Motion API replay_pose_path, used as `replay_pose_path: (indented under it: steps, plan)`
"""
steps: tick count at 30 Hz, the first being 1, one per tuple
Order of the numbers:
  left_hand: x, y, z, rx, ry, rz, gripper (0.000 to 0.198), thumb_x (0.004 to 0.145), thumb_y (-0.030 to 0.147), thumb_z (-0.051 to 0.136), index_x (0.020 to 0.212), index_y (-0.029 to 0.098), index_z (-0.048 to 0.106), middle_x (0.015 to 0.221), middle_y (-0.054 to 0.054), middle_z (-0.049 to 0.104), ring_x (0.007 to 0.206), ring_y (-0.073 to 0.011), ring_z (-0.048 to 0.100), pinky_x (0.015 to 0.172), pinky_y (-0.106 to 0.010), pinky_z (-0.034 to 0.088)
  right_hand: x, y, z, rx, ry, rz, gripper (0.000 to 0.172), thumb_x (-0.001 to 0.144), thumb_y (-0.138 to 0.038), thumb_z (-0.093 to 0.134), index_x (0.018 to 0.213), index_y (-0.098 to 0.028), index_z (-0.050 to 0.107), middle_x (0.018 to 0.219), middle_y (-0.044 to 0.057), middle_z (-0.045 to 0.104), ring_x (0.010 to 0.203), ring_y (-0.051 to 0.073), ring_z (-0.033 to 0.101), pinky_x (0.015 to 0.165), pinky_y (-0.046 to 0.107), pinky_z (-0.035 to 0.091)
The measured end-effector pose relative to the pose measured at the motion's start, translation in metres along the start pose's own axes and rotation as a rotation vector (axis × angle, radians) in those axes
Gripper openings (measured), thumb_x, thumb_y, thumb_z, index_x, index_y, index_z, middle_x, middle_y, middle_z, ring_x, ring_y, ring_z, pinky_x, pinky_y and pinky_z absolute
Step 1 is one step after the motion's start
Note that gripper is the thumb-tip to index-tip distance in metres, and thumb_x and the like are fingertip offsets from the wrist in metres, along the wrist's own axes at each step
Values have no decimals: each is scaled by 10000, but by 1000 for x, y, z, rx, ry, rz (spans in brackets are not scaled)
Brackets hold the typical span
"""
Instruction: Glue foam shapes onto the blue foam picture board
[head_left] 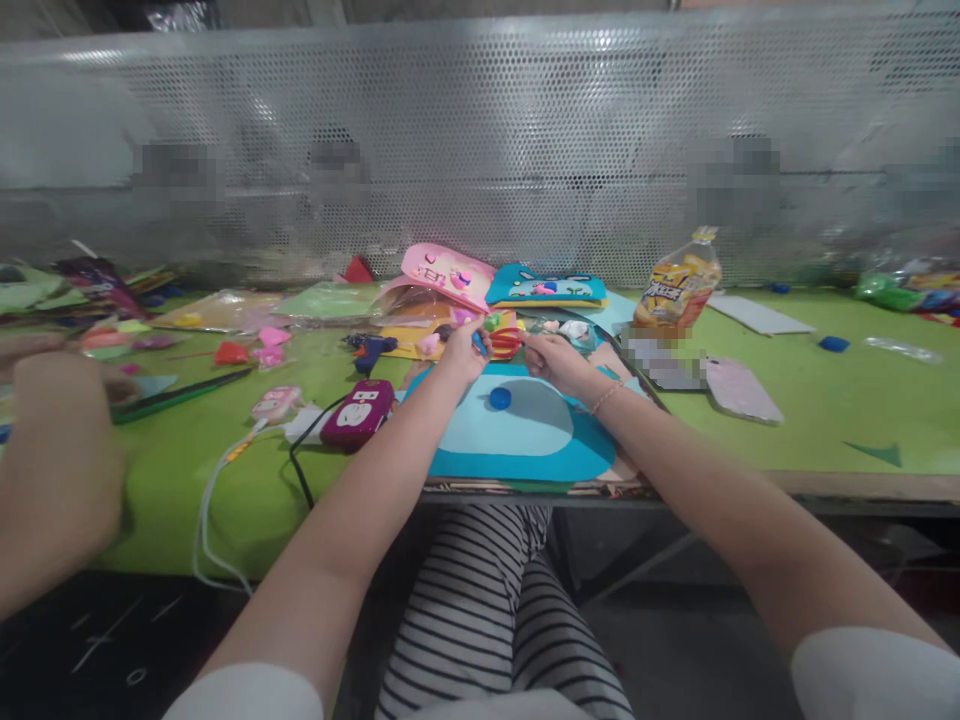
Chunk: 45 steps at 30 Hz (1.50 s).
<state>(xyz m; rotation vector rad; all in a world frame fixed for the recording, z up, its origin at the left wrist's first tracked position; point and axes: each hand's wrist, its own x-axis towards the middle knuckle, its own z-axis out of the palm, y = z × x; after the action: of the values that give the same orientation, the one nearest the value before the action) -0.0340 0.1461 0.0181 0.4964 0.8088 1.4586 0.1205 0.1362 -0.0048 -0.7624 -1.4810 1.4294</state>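
Observation:
Both my arms reach forward over a blue felt sheet (525, 440) lying at the table's near edge. My left hand (465, 352) is closed on a small blue piece at its fingertips. My right hand (551, 358) is closed around the handles of red scissors (506, 342), whose blades point left towards the left hand. A small round blue piece (500, 398) lies on the felt just below both hands. Behind the hands lie a pink felt piece (446, 275) and a blue felt pouch (546, 288).
A green table (825, 400) carries a purple charger-like box (358, 412) with cables, a blue glue gun (369, 350), felt scraps at left, a snack bag (679, 290) and a phone (741, 388). Another person's arm (52, 470) lies at left. A perforated metal screen stands behind.

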Motion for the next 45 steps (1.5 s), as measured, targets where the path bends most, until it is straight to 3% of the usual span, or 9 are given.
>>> replay_pose_path:
  steps: [3, 7, 12, 21, 28, 35, 38, 42, 45]
  plan:
    - [1, 0, 0, -12, -19, -23, 161, 732, 156, 633, 648, 158, 496, 470, 52, 452, 380, -40, 432, 382, -138, 359, -1, 0, 3, -11, -12, -1, 493, 713, -535, 645, 459, -197, 391, 414, -46, 359, 415, 67, 358, 410, 224, 274]
    - [1, -1, -1, -16, -38, -52, 166, 766, 146, 592, 639, 149, 484, 474, 50, 449, 373, -30, 419, 388, -126, 359, -1, 3, 5, 142, 46, 79, 283, 661, -393, 732, 630, -173, 557, 541, -38, 506, 464, 56, 426, 425, 191, 345]
    - [2, -1, -2, -8, -43, -59, 193, 784, 158, 575, 620, 144, 474, 469, 45, 447, 374, -32, 416, 385, -125, 352, 3, 6, 6, 228, 40, 150, 95, 721, -216, 689, 744, -138, 640, 682, 24, 635, 569, 66, 546, 568, 187, 483]
    - [4, -6, -1, 9, -19, -33, 213, 799, 168, 572, 618, 149, 463, 460, 46, 445, 365, -37, 420, 383, -138, 348, 10, 19, 8, 145, -1, 102, 260, 486, -228, 814, 636, -147, 618, 581, -22, 611, 531, 66, 525, 521, 189, 416]
    - [2, -9, 0, 20, -13, -44, 192, 804, 165, 565, 637, 151, 471, 453, 47, 440, 359, -40, 415, 380, -142, 346, 12, 25, 9, 73, 2, 95, 245, 464, -207, 796, 650, -144, 649, 644, -9, 641, 594, 82, 546, 588, 214, 421]
    - [2, -3, -1, -7, 38, 15, 227, 787, 174, 588, 618, 160, 439, 436, 65, 433, 351, -27, 398, 379, -127, 328, 15, 24, -2, 53, 149, 62, 305, 454, -257, 815, 660, -159, 612, 618, -12, 617, 550, 81, 522, 562, 223, 424]
    - [4, 0, -3, -4, 48, 32, 272, 795, 231, 589, 591, 161, 423, 427, 67, 421, 344, -24, 393, 377, -128, 323, 17, 15, -12, 51, 218, -59, 317, 485, -319, 811, 679, -174, 608, 622, -29, 581, 586, 83, 518, 585, 217, 434]
    - [8, 1, -6, -19, 99, 107, 247, 765, 194, 608, 605, 163, 422, 428, 79, 416, 338, -19, 384, 373, -122, 305, 20, -3, -40, 97, 499, -253, 319, 596, -461, 735, 686, -198, 577, 616, -35, 522, 600, 86, 494, 624, 220, 445]
    - [9, -2, -5, 15, 101, 117, 232, 704, 123, 653, 628, 160, 437, 445, 82, 435, 361, -19, 410, 396, -117, 333, 20, -5, -60, -136, 636, -195, 361, 702, -539, 615, 628, -197, 524, 610, -11, 520, 616, 116, 504, 618, 252, 435]
